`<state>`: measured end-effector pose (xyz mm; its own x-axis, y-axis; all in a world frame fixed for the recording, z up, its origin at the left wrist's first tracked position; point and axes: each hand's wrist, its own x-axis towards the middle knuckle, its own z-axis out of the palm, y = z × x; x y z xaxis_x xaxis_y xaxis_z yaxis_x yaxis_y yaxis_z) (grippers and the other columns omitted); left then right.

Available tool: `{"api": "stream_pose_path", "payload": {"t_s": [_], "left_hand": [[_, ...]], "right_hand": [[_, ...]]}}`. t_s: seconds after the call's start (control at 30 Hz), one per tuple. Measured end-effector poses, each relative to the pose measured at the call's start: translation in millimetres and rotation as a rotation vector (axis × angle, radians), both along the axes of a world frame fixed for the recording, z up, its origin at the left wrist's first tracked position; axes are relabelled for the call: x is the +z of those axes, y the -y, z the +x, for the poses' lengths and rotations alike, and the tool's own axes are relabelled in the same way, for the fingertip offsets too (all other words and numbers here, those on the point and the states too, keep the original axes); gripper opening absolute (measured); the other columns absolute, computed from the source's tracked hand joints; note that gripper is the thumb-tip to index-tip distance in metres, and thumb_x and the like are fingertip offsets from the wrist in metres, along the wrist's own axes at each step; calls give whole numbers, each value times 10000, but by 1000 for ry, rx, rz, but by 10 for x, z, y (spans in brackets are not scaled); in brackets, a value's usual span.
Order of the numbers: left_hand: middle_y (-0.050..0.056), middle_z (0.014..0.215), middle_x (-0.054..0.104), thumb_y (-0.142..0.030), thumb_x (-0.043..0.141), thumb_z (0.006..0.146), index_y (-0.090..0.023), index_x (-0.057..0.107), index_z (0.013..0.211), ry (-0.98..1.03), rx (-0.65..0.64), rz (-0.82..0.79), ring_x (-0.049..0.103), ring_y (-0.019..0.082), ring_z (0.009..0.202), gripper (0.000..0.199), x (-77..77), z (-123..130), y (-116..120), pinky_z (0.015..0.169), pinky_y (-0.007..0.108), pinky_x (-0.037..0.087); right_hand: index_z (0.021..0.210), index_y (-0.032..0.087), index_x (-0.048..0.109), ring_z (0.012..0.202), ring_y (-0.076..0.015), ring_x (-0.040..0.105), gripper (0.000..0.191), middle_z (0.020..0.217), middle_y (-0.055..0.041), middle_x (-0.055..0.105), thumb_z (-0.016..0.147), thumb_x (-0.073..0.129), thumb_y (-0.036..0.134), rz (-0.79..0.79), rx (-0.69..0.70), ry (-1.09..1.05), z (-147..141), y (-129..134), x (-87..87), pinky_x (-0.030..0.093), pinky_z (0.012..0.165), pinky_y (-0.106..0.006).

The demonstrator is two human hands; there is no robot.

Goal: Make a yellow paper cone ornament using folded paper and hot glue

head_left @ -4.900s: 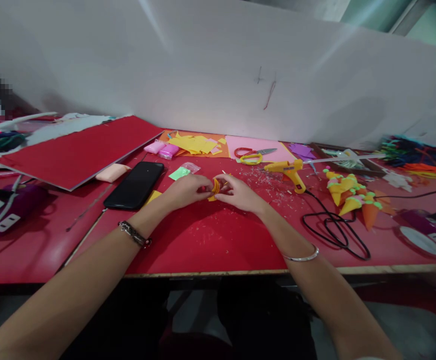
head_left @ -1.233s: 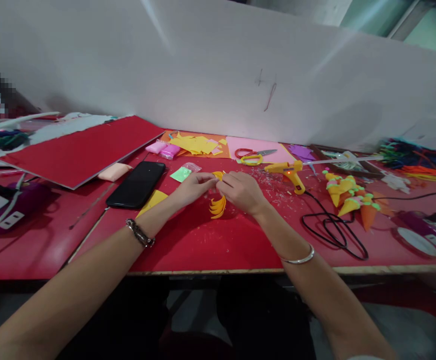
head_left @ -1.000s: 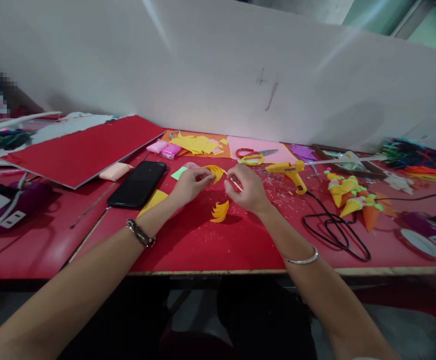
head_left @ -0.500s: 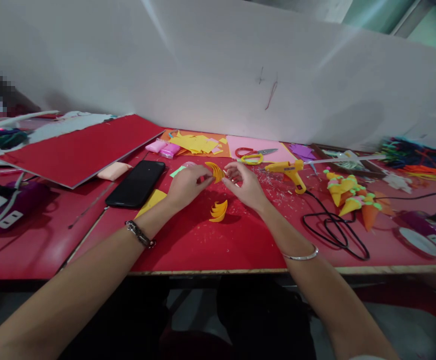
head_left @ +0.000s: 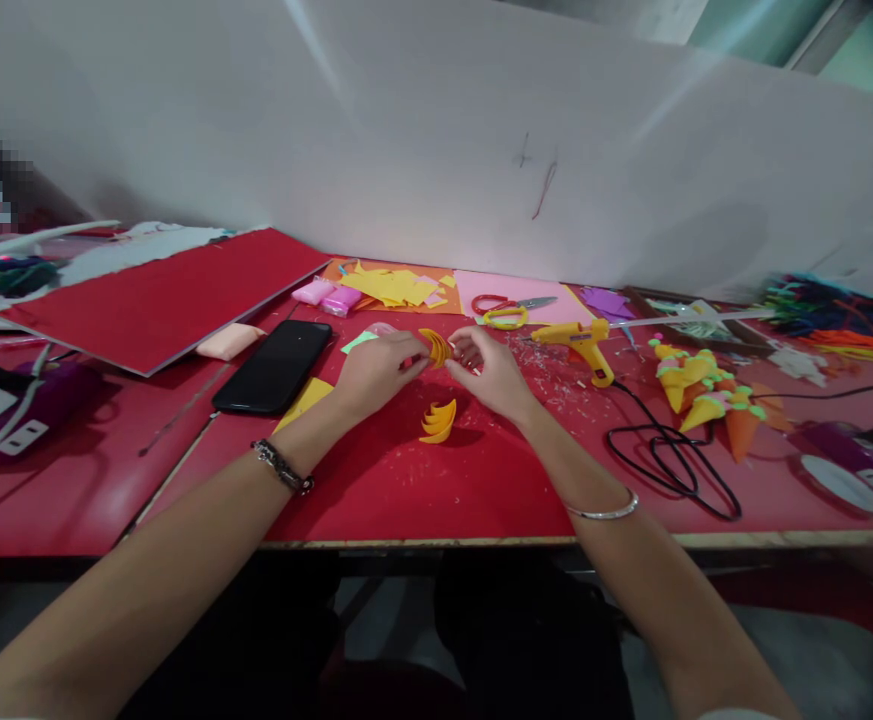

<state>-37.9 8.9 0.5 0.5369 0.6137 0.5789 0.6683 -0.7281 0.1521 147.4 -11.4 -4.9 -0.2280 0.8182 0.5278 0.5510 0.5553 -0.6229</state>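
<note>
Between my two hands is a fan of curved yellow-orange strips [head_left: 437,347], held a little above the red table. The fingertips of my left hand [head_left: 380,370] pinch it from the left side. From the right, my right hand [head_left: 492,370] closes its thumb and fingers on the other edge. Below my hands, a second, similar cluster of curved yellow strips [head_left: 438,421] rests on the red sheet [head_left: 406,490]. A yellow piece of sheet [head_left: 307,402] lies partly behind my left wrist.
A black phone [head_left: 274,367] lies left. Scissors [head_left: 511,308] lie at the back. The yellow glue gun [head_left: 584,344] stands to the right, its black cord [head_left: 665,455] looping toward small yellow and orange cones [head_left: 695,385]. A red board [head_left: 173,295] fills the back left.
The held yellow fan has shifted slightly right, closer to my right fingers. The cluster on the table has stayed put.
</note>
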Motion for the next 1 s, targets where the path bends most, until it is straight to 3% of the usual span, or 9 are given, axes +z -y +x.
{"api": "stream_pose_path", "payload": {"t_s": [0.27, 0.6, 0.83, 1.0], "left_hand": [[-6, 789, 611, -321, 462, 820, -194, 600, 838, -14, -22, 3, 520, 110, 659, 188, -3, -30, -31, 565, 201, 354], [8, 869, 624, -330, 441, 821, -202, 606, 838, -81, 19, -35, 558, 139, 775, 210, -9, -72, -73, 597, 209, 374], [2, 883, 628, -300, 450, 798, -217, 621, 831, -218, 6, -138, 561, 147, 772, 193, -72, -93, -133, 608, 221, 382], [24, 940, 608, -289, 457, 780, -212, 610, 904, -189, 8, -191, 549, 160, 833, 212, -135, -110, -162, 673, 231, 403]], "right_hand": [[917, 181, 505, 608, -109, 509, 175, 718, -3, 544, 746, 468, 199, 27, -77, 41, 33, -31, 0, 411, 593, -234], [730, 173, 540, 614, -114, 478, 155, 700, -14, 562, 788, 408, 229, 121, -183, 95, 75, -52, 22, 359, 595, -233], [708, 171, 547, 545, -99, 447, 158, 626, 3, 538, 773, 414, 227, 59, -189, 88, 69, -28, 29, 339, 548, -221], [734, 166, 560, 535, -95, 453, 150, 618, 6, 547, 759, 426, 229, 11, -146, 81, 78, -16, 29, 337, 536, -214]]}}
